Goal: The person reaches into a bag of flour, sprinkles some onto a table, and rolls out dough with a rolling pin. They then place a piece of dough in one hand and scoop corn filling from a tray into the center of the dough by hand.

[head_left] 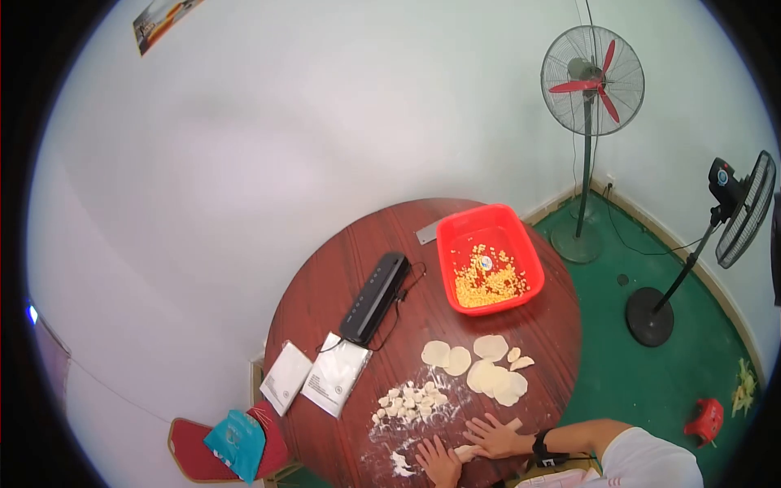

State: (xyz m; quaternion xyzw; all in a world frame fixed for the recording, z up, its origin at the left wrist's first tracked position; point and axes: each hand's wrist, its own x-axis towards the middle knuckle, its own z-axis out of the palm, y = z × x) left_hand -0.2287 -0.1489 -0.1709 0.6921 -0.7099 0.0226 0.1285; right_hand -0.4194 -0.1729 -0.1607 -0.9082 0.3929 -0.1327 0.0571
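Note:
My left hand (439,464) lies flat at the table's near edge, fingers spread, against one end of a pale roll that looks like dough (467,453). Over the same roll, my right hand (491,437) is also spread flat, a black watch on its wrist. A pale end sticks out beyond the right fingers; the middle is hidden under the palm. Small floured dough pieces (411,403) sit in a cluster ahead of my hands. Thin round dough wrappers (490,348) lie farther off, with two folded dumplings (521,361) beside them. Loose flour (401,464) whitens the wood by my left hand.
A red basin (533,259) with yellow kernels stands at the back of the round table (325,285), near a metal blade (427,233). Left are a black sealer-like machine (375,299) and white packets (335,376). Two fans (592,81) stand on the green floor.

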